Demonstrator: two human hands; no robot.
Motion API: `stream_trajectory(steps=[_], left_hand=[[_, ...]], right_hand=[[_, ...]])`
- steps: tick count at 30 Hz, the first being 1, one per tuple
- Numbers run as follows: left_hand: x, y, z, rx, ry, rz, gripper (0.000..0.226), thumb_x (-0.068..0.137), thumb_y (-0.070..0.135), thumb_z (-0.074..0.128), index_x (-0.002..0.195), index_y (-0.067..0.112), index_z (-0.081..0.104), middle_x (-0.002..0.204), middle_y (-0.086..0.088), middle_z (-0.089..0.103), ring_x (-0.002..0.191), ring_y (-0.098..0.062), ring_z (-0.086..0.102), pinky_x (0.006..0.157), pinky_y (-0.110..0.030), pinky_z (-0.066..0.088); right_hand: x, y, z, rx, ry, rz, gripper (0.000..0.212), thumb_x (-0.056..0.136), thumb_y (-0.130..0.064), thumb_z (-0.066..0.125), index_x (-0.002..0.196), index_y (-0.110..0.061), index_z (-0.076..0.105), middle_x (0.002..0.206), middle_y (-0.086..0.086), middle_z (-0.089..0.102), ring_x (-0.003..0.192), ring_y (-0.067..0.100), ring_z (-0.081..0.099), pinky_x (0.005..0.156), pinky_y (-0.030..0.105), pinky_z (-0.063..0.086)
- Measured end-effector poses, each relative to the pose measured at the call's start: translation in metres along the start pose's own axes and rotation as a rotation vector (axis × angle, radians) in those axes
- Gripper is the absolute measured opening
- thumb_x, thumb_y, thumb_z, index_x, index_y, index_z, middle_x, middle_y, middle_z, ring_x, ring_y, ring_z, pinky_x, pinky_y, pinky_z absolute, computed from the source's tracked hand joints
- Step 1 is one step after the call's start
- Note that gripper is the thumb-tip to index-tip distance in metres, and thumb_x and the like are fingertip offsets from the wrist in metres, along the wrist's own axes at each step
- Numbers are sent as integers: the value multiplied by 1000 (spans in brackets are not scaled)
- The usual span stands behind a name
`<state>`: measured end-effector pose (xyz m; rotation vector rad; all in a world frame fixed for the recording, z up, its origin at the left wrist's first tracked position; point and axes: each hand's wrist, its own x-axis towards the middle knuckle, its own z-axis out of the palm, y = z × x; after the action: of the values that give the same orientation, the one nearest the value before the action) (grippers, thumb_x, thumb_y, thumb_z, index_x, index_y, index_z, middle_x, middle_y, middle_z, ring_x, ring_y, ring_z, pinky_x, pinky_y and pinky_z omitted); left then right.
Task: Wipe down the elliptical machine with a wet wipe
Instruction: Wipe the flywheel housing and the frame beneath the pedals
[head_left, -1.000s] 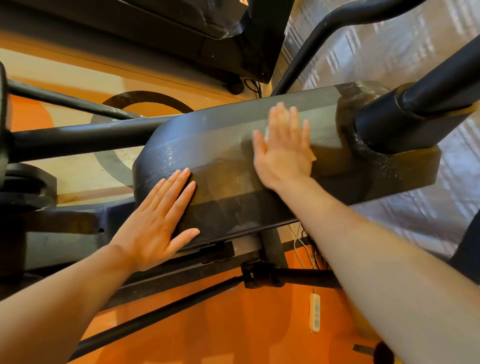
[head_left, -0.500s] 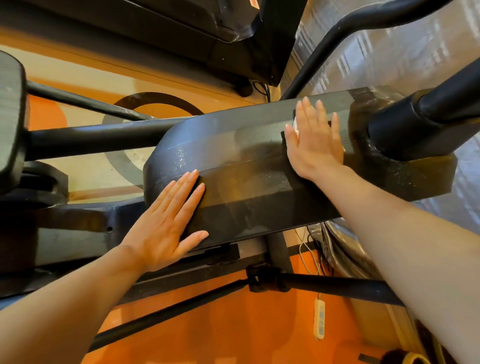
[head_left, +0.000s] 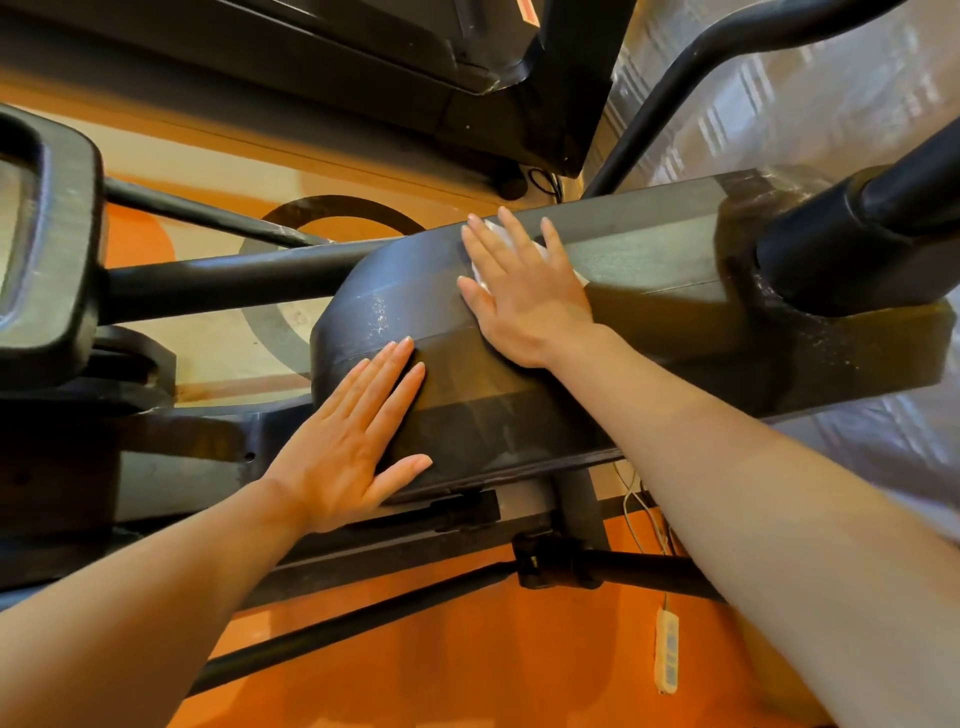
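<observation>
Floor (head_left: 467, 670): orange, with cream and grey curved markings toward the far side. White power strip (head_left: 668, 650) lies on the floor, thin cords (head_left: 641, 514) running from beyond its far end. Another black machine (head_left: 498, 67) stands at the floor's far edge. Silvery sheeting (head_left: 810, 98) right of that machine.

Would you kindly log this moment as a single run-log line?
right hand: flat, pressing wet wipe on elliptical housing | left hand: flat, bracing housing side | stage: wiping
</observation>
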<state>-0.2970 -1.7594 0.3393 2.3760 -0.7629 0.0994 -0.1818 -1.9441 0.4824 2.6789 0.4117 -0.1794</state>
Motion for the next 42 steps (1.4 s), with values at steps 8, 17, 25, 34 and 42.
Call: stream_trajectory(steps=[8, 17, 25, 34, 42], left_hand=[[-5, 5, 2, -48, 17, -60, 75, 98, 69, 20, 158, 31, -5, 165, 10, -14, 152, -11, -11, 118, -41, 3], [-6, 2, 5, -59, 10, -83, 77, 97, 72, 19, 159, 30, -3, 166, 8, -13, 152, -13, -10, 118, -38, 1], [-6, 4, 5, -60, 48, -75, 76, 99, 68, 22, 159, 28, 0, 166, 8, -10, 152, -12, -9, 118, -41, 3], [-7, 5, 5, -90, 87, -67, 75, 99, 65, 27, 159, 25, 5, 167, 4, -6, 153, -16, -4, 123, -26, -7], [-5, 5, 6, -75, 95, -75, 75, 100, 66, 25, 159, 26, 4, 167, 0, 0, 154, -19, 1, 123, -28, -4]], right_hand=[[-2, 40, -12, 53, -14, 55, 60, 105, -47, 15, 158, -21, 8, 165, -5, 4, 152, 14, -5, 122, 43, -5], [-2, 5, -6, 32, 47, 114, 59, 105, -44, 12, 158, -19, 9, 165, -1, 8, 152, 19, -1, 122, 48, -1], [4, 13, -8, -53, -42, -174, 56, 106, -34, 18, 157, -20, 1, 165, -2, -3, 151, 15, -6, 122, 44, -3], [22, -16, -3, -10, -7, 29, 57, 106, -39, 15, 157, -17, 5, 166, 0, 3, 152, 17, -3, 121, 50, -6], [26, 0, -10, 27, -94, -239, 54, 106, -41, 11, 157, -25, 3, 165, -7, -2, 151, 10, -8, 122, 44, -8]])
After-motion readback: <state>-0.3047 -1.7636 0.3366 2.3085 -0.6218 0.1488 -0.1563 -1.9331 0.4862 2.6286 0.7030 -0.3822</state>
